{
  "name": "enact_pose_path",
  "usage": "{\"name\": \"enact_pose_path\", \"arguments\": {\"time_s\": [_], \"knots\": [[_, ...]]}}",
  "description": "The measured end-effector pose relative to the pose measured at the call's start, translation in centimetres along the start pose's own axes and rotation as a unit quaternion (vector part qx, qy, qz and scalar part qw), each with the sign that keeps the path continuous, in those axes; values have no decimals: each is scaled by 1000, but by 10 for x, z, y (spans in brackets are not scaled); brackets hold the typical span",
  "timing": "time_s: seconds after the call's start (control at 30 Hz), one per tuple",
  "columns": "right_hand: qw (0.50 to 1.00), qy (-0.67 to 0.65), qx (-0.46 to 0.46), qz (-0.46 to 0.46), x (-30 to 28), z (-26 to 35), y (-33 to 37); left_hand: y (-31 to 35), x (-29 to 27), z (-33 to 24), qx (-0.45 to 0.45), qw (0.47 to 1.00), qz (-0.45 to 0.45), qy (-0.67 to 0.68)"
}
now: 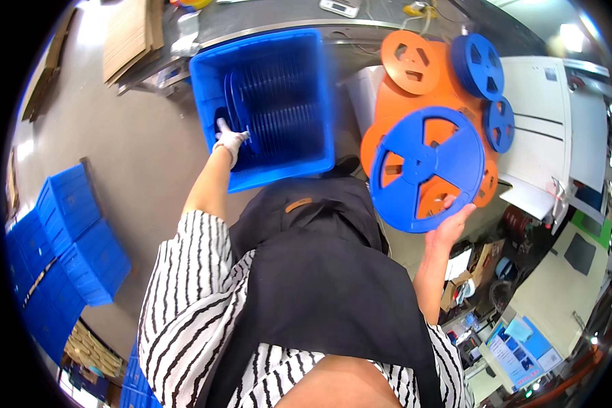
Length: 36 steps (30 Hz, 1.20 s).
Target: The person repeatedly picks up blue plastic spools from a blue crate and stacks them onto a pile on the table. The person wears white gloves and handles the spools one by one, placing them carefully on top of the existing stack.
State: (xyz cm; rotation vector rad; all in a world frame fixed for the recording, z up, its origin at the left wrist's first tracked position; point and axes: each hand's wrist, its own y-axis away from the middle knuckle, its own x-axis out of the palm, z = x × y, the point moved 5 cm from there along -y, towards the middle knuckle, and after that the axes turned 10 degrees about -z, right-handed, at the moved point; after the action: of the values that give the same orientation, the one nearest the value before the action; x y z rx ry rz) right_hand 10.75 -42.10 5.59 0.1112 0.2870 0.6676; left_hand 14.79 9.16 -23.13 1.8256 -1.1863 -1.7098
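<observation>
My right hand (449, 228) grips the lower right rim of a large blue reel (428, 170) with three wide cutouts. It holds the reel up in front of a group of orange reels (409, 62). My left hand (230, 143), in a whitish glove, reaches over the near left side of a blue bin (323, 102). Its fingers are apart, beside several thin blue discs (234, 98) standing on edge inside; whether it touches one I cannot tell. More blue discs stand in rows in the bin, only their edges showing.
Smaller blue reels (479, 66) sit beside the orange ones. A grey workbench (265, 15) runs behind the bin, with flattened cardboard (132, 37) at its left. Stacked blue crates (81, 231) stand on the floor at left. White cabinets (540, 102) are at right.
</observation>
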Motion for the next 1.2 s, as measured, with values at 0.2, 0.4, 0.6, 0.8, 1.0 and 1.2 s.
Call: {"name": "enact_pose_path", "arguments": {"time_s": [0.2, 0.4, 0.6, 0.8, 1.0, 1.2], "knots": [[987, -117, 94, 51, 20, 19, 5, 66, -27, -40, 355, 921, -156, 37], [931, -249, 204, 175, 33, 12, 2, 205, -25, -92, 776, 588, -228, 6], [819, -361, 218, 390, 51, 8, -2, 279, -38, -116, 857, 479, -184, -45], [928, -223, 210, 211, 66, 23, 5, 287, -53, -116, 881, 456, -120, -43], [917, -206, 162, 299, 69, 46, 18, 303, -62, -115, 857, 507, 62, -67], [918, -156, 156, 331, 84, 53, 51, 346, -70, -158, 810, 580, -81, -19]]}}
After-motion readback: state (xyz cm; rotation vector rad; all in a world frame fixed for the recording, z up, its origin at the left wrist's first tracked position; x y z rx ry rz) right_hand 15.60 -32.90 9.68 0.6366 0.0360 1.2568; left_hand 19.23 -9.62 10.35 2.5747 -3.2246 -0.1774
